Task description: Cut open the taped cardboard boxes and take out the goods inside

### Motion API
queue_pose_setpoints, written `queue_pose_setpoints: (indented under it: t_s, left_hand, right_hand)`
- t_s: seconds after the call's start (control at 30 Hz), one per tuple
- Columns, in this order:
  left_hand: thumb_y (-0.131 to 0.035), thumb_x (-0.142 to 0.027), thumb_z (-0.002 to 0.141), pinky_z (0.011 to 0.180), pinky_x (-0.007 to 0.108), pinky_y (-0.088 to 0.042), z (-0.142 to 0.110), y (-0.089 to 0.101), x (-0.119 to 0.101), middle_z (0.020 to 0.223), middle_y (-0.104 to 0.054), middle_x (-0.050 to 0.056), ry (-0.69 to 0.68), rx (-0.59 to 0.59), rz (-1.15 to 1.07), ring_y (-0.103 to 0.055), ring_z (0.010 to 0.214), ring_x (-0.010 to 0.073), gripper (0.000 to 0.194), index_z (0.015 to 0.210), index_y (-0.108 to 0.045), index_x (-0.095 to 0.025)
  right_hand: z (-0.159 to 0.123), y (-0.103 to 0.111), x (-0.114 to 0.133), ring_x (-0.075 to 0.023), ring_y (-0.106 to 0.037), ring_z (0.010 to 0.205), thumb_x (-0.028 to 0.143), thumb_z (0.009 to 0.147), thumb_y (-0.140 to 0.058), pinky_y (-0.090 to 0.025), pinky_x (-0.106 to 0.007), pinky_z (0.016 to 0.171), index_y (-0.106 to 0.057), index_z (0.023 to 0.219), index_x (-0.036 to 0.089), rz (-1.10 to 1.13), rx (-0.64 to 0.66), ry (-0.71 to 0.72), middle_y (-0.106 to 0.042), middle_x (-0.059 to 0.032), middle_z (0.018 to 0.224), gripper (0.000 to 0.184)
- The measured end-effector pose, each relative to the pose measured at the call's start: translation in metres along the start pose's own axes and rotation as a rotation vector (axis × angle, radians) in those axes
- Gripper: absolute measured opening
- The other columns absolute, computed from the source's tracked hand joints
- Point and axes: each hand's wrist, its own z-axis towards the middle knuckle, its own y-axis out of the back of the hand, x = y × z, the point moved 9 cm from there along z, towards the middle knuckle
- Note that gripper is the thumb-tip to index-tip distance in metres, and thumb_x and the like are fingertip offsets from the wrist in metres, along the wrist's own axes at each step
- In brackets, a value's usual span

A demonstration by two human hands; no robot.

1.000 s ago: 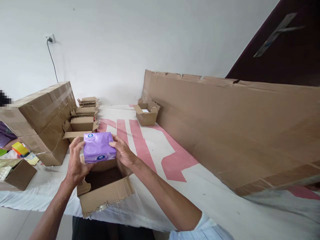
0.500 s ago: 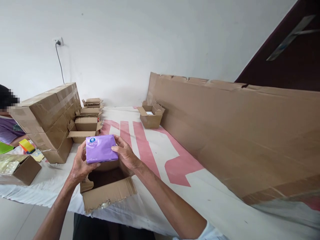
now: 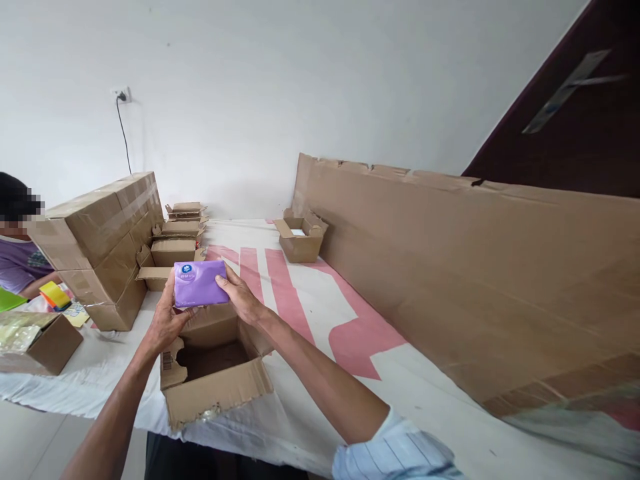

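Between my two hands is a purple tissue pack (image 3: 201, 285) with a round blue logo at its upper left corner. My left hand (image 3: 167, 317) grips its left end, thumb along the lower edge. The right end is held by my right hand (image 3: 239, 293), with the thumb on the front face and the fingers behind. Just below the pack stands an open cardboard box (image 3: 220, 393), its flaps folded outward and its dark inside partly visible.
Sealed cartons (image 3: 107, 247) are stacked at left, beside several open boxes (image 3: 173, 250). Another open box (image 3: 301, 243) stands near a tall cardboard sheet (image 3: 450, 280). At far left are a taped box (image 3: 43, 343), a tape roll (image 3: 55, 295) and a seated person (image 3: 23, 257).
Both hands have raised the tissue pack slightly, away from the open box, showing more of its inside. The camera view has shifted a little.
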Motion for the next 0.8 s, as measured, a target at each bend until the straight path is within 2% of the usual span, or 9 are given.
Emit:
queue_pose_setpoints:
  t_s: [0.07, 0.13, 0.23, 0.3, 0.37, 0.53, 0.8]
  left_hand:
    - [-0.089, -0.049, 0.083, 0.112, 0.045, -0.055, 0.004, -0.008, 0.019, 0.168, -0.05, 0.015, 0.141, 0.118, -0.163, -0.059, 0.142, 0.0362, 0.114, 0.175, -0.024, -0.031]
    - [-0.088, -0.048, 0.084, 0.099, 0.041, -0.061, 0.005, -0.012, 0.036, 0.161, -0.057, 0.015, 0.269, 0.188, -0.244, -0.065, 0.134, 0.0359, 0.113, 0.176, -0.024, -0.034]
    - [-0.087, -0.047, 0.082, 0.082, 0.034, -0.061, 0.006, -0.009, 0.053, 0.153, -0.064, 0.016, 0.379, 0.197, -0.26, -0.068, 0.125, 0.035, 0.112, 0.175, -0.026, -0.035]
    - [-0.089, -0.046, 0.078, 0.081, 0.033, -0.06, 0.007, -0.008, 0.06, 0.151, -0.065, 0.016, 0.398, 0.189, -0.26, -0.069, 0.123, 0.0342, 0.114, 0.174, -0.028, -0.035]
    - [-0.09, -0.045, 0.076, 0.082, 0.034, -0.059, 0.007, -0.008, 0.065, 0.15, -0.066, 0.015, 0.405, 0.193, -0.261, -0.069, 0.122, 0.0336, 0.115, 0.174, -0.029, -0.034]
    - [-0.09, -0.044, 0.076, 0.085, 0.037, -0.059, 0.007, -0.011, 0.067, 0.147, -0.067, 0.015, 0.394, 0.209, -0.295, -0.07, 0.12, 0.0332, 0.112, 0.172, -0.033, -0.033]
    - [-0.088, -0.041, 0.077, 0.081, 0.033, -0.059, 0.009, -0.01, 0.059, 0.148, -0.067, 0.016, 0.37, 0.213, -0.274, -0.068, 0.124, 0.0338, 0.107, 0.17, -0.038, -0.032]
  right_hand:
    - [0.011, 0.007, -0.022, -0.0253, -0.07, 0.114, 0.052, 0.093, -0.071, -0.066, -0.045, 0.092, -0.058, 0.152, 0.037, -0.026, 0.023, -0.115, -0.068, -0.0031, 0.143, 0.062]
    - [0.019, 0.012, -0.04, -0.0231, -0.072, 0.1, 0.052, 0.094, -0.07, -0.068, -0.042, 0.078, -0.052, 0.157, 0.038, -0.042, 0.044, -0.2, -0.07, -0.0046, 0.137, 0.067]
    - [0.026, 0.017, -0.056, -0.0211, -0.072, 0.092, 0.051, 0.092, -0.073, -0.066, -0.037, 0.069, -0.052, 0.155, 0.037, -0.06, 0.052, -0.215, -0.073, -0.005, 0.129, 0.068]
    - [0.029, 0.019, -0.065, -0.0217, -0.071, 0.091, 0.05, 0.09, -0.074, -0.064, -0.035, 0.066, -0.055, 0.151, 0.037, -0.069, 0.044, -0.217, -0.074, -0.0049, 0.127, 0.065]
    - [0.032, 0.021, -0.073, -0.0233, -0.071, 0.096, 0.049, 0.088, -0.075, -0.064, -0.035, 0.07, -0.06, 0.145, 0.035, -0.074, 0.024, -0.209, -0.074, -0.0047, 0.126, 0.061]
    - [0.039, 0.03, -0.085, -0.0251, -0.067, 0.117, 0.045, 0.085, -0.076, -0.059, -0.036, 0.099, -0.068, 0.125, 0.027, -0.076, -0.04, -0.157, -0.075, -0.005, 0.123, 0.045]
    - [0.034, 0.03, -0.077, -0.0255, -0.068, 0.11, 0.048, 0.086, -0.075, -0.057, -0.04, 0.098, -0.069, 0.124, 0.025, -0.093, -0.027, -0.112, -0.076, -0.0072, 0.119, 0.045]
